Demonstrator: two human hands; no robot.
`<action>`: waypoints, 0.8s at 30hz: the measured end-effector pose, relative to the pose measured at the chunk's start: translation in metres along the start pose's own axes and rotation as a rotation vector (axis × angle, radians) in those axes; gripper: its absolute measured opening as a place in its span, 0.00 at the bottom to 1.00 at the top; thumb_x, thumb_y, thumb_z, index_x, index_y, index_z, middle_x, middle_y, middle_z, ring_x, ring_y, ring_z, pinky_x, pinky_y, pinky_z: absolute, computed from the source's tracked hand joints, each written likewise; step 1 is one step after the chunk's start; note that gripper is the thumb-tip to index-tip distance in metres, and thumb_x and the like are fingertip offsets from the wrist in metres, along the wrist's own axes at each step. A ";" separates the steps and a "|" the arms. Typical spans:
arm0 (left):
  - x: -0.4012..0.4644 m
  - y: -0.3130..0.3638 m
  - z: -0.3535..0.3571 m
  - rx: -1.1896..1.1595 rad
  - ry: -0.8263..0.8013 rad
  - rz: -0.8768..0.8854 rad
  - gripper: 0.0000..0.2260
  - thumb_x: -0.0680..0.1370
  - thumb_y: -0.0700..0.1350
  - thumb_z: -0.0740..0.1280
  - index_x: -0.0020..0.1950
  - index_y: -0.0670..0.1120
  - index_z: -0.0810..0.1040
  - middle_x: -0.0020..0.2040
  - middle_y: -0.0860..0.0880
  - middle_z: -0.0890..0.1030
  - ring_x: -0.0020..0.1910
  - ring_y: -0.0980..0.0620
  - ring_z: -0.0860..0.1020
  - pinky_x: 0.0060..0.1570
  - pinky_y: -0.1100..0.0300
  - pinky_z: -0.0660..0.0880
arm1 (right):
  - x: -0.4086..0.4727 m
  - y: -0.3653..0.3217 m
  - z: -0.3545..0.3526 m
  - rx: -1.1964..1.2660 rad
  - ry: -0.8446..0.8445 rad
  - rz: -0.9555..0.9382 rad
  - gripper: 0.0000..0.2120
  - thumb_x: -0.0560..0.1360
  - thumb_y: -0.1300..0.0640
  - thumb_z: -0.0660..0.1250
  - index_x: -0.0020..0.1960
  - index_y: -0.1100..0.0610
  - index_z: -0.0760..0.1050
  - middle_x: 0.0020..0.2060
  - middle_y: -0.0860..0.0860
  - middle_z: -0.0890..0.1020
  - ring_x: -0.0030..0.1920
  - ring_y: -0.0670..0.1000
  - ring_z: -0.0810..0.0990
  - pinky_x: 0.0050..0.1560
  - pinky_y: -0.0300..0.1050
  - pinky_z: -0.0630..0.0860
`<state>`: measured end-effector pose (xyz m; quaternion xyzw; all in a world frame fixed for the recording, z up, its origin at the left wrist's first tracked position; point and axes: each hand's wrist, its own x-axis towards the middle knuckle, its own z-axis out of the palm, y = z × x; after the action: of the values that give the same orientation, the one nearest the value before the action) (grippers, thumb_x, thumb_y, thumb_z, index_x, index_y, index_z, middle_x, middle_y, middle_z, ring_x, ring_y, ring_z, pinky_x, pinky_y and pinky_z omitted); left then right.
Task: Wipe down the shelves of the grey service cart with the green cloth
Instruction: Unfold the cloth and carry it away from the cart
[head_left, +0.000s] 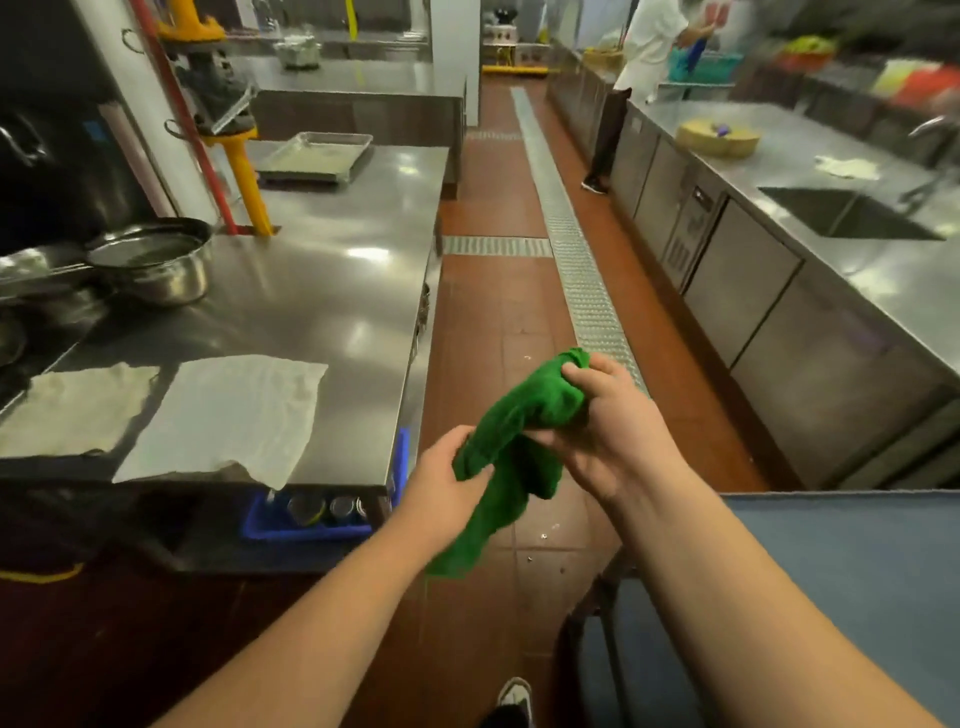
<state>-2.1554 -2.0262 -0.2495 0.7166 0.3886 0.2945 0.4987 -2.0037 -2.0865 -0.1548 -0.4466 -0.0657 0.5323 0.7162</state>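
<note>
While both bare forearms reach forward over the red tiled floor (493, 322), the right hand (605, 421) is clenched around the bunched upper end of the green cloth (511, 452), its fingers curled over the top of the wad and its thumb pressed into the fabric. The left hand (449, 480) pinches a lower fold of the same cloth between thumb and fingers, so the cloth is held in the air between the two hands, with a loose tail hanging below the left wrist. Just beneath and to the right of the right forearm lies the flat grey-blue top of the service cart (857, 561), with a dark upright post of its frame showing at its near-left corner; the cloth is not touching the cart. A shoe (514, 699) shows at the bottom edge on the tiles.

To the left stands a stainless steel counter (332, 291). Two pale cloths (228, 410) lie spread flat on its near end, one draping slightly over the edge, and a steel pot (153, 262) sits further back by the wall. A metal tray (317, 156) rests at the far end. Under the counter a blue crate (311, 512) holds some cans. A metal floor drain grate (576, 270) runs down the aisle. Along the right runs another steel counter with a sink (847, 213), and a person in white (644, 57) stands far up the aisle.
</note>
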 end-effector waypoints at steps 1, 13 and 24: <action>0.025 -0.001 0.000 -0.001 -0.110 -0.048 0.13 0.77 0.42 0.68 0.50 0.62 0.76 0.46 0.56 0.83 0.47 0.60 0.81 0.45 0.68 0.76 | 0.018 -0.017 -0.005 -0.031 0.030 -0.068 0.22 0.80 0.66 0.60 0.71 0.49 0.68 0.58 0.59 0.73 0.53 0.63 0.80 0.37 0.60 0.82; 0.257 0.002 0.003 0.151 -0.320 -0.123 0.03 0.78 0.44 0.69 0.47 0.50 0.82 0.43 0.49 0.85 0.43 0.52 0.84 0.49 0.49 0.80 | 0.198 -0.164 -0.092 -0.609 0.048 -0.074 0.25 0.73 0.71 0.69 0.69 0.61 0.70 0.59 0.62 0.76 0.54 0.60 0.81 0.55 0.48 0.81; 0.473 0.063 0.010 0.133 -0.492 -0.010 0.06 0.75 0.49 0.71 0.45 0.47 0.83 0.40 0.48 0.85 0.40 0.49 0.84 0.40 0.55 0.79 | 0.302 -0.199 -0.135 -1.124 0.143 -0.224 0.16 0.72 0.37 0.71 0.50 0.48 0.84 0.53 0.54 0.83 0.51 0.55 0.83 0.49 0.53 0.79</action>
<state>-1.8830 -1.6413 -0.1771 0.7960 0.2775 0.0827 0.5315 -1.6580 -1.9220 -0.2087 -0.7838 -0.3366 0.3050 0.4235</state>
